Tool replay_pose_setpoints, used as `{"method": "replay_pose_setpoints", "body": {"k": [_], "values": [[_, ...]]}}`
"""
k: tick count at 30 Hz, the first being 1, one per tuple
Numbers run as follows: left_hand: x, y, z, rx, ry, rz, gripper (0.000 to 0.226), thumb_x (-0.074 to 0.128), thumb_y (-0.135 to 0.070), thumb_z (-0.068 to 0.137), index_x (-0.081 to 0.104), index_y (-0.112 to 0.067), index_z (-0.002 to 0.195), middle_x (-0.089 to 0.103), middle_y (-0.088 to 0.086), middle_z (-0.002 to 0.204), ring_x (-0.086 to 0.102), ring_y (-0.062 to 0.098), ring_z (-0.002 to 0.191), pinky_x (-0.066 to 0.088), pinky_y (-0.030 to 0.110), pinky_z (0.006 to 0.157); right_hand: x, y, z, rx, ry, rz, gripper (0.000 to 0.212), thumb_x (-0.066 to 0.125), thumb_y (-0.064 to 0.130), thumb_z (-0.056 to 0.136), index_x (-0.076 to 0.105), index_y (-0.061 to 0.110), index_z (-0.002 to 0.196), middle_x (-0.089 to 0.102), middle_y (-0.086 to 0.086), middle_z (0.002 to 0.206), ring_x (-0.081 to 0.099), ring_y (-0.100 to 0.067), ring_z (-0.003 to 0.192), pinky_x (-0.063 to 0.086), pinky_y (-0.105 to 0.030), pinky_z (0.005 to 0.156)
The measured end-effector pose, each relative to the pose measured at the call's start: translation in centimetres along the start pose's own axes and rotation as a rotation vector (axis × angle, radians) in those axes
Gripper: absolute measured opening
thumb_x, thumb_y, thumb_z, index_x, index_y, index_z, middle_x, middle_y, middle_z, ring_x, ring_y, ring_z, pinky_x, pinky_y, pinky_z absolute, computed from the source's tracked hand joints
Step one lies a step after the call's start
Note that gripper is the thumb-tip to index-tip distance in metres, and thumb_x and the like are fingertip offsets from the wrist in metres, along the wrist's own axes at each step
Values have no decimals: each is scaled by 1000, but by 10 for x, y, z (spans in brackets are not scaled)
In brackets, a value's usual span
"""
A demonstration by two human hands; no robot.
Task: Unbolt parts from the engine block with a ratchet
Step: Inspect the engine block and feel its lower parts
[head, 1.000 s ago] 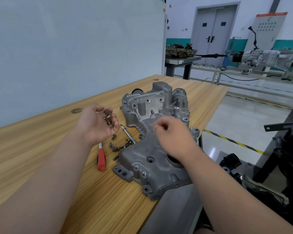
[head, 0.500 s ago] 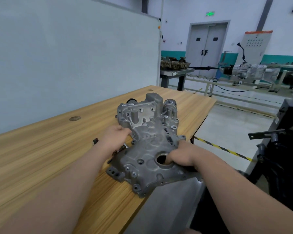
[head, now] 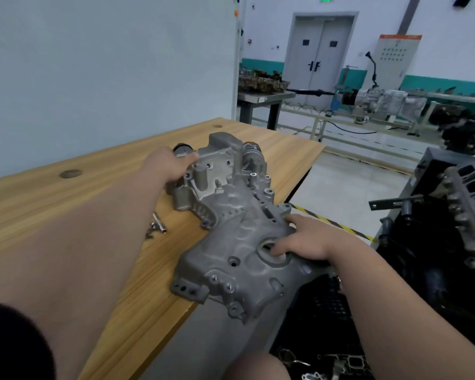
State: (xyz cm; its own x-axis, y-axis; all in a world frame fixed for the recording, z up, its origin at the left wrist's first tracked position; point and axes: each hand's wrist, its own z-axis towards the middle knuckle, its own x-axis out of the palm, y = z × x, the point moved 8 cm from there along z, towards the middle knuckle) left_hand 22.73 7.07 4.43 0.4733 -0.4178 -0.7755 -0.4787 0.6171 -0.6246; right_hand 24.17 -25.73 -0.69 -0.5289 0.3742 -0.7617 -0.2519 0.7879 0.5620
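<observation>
Table (head: 99, 176): wooden; carries the work, near edge running from 7 to 1 o'clock.
Engine block (head: 466, 193): on a dark stand at 3 o'clock, well apart from the table.
Cover casting (head: 231, 242): lies flat on the table, its 5 o'clock end overhanging the edge. Half a second ago it sat further onto the table, so it is being drawn toward the person.
Meaning for task: judged a handling step. A second ago the left hand held bolts; both hands are now on the casting, so wrench work on it looks to be paused.
Left hand (head: 170, 167): arm fully extended to 11 o'clock, beside the black pulley (head: 182, 150). Thumb lies along the top face. The fingers pass below the rim, so the grip appears closed but is not confirmed.
Right hand (head: 307, 239): at 3 o'clock. Thumb tip hooked into the round bore (head: 266, 246), index finger straight on top, other fingers down over the edge.
Loose bolts (head: 155, 229): on the table at 9 o'clock, just beside the casting.
</observation>
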Motion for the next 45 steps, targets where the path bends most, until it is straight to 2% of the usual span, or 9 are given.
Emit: {"method": "replay_pose_setpoints", "body": {"k": [2,6,10,16,20,23,26,41,45], "values": [[8,-1,5,-79,37,-41,96,53,-78,74,53,2,127,59,20,120,58,39,101,44,35,78,1,4,1,7,41,29,48,72,51,74,59,27,113,61,12,103,57,-2,83,45,-22,68],[24,14,10,-230,132,-293,109,63,-78,49,52,-2,126,58,14,121,61,33,101,51,45,92,0,7,14,44,-65,209,77,52,73,81,56,19,137,55,-5,140,56,-28,121,42,-40,106],[22,22,17,-263,84,-401,83,66,-70,56,58,-8,111,63,9,106,60,25,84,47,33,67,4,9,39,70,-151,124,75,35,59,98,34,4,150,32,-15,157,36,-32,140,30,-35,108],[27,25,25,-337,113,-474,31,61,-40,78,61,-18,98,66,6,91,63,22,69,47,26,57,8,0,62,124,-142,144,77,40,59,96,34,5,150,35,-13,155,39,-32,137,33,-35,98],[31,32,13,-377,160,-431,28,54,-31,94,49,-18,70,52,-7,34,52,10,33,28,9,26,8,-2,71,138,-43,259,51,50,47,96,61,8,127,59,-13,132,59,-30,116,44,-32,96],[44,50,8,-447,218,-417,22,48,-41,92,55,-25,78,57,-9,59,54,3,52,31,14,44,11,-6,73,228,43,522,30,53,35,97,66,9,100,68,-14,99,66,-29,86,54,-36,82],[46,65,6,-508,236,-411,33,42,-47,88,36,-23,66,31,-6,59,22,9,45,19,12,41,9,-10,81,277,-31,718,35,49,37,99,63,8,113,65,-14,118,62,-30,93,49,-39,87],[53,24,1,-474,291,-593,46,55,-58,87,44,-25,58,36,-11,38,20,1,27,26,8,32,3,-57,77,234,-295,530,63,41,51,99,56,-2,131,58,-18,131,57,-33,111,46,-37,94],[69,2,-17,-415,311,-698,38,55,-51,91,46,-26,64,41,-12,40,22,0,30,25,10,32,-26,-79,43,237,-426,519,59,47,51,96,62,0,120,62,-12,111,53,-25,89,40,-30,79]]}}
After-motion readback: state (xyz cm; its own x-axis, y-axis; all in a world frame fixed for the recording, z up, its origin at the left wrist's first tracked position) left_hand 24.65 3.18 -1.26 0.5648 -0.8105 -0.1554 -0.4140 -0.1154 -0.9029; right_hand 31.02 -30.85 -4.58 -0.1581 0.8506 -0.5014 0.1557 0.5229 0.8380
